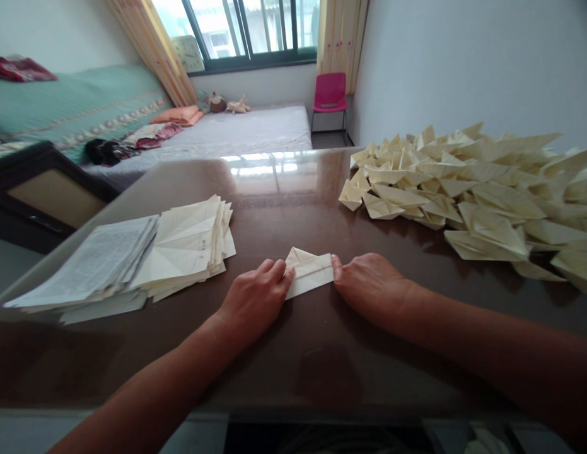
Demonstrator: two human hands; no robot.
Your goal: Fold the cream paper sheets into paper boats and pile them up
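A small folded piece of cream paper [312, 272] lies on the brown glossy table [284, 221], between my two hands. My left hand [260, 291] has its fingers curled and pressed together on the paper's left end. At the right end, my right hand [369, 284] is closed, with a fingertip against the paper's edge; its other fingers are tucked under and partly hidden. To the left lies a stack of creased cream sheets [184, 243], overlapping a stack of printed sheets [99, 258]. A large heap of folded paper shapes [482, 189] covers the table's right side.
Beyond the table is a bed [255, 129] with soft toys [237, 105] and clothes [154, 135]. A pink chair [330, 94] stands by the window [250, 31]. At the left is a dark wooden cabinet [42, 195]. A white wall [463, 63] rises behind the heap.
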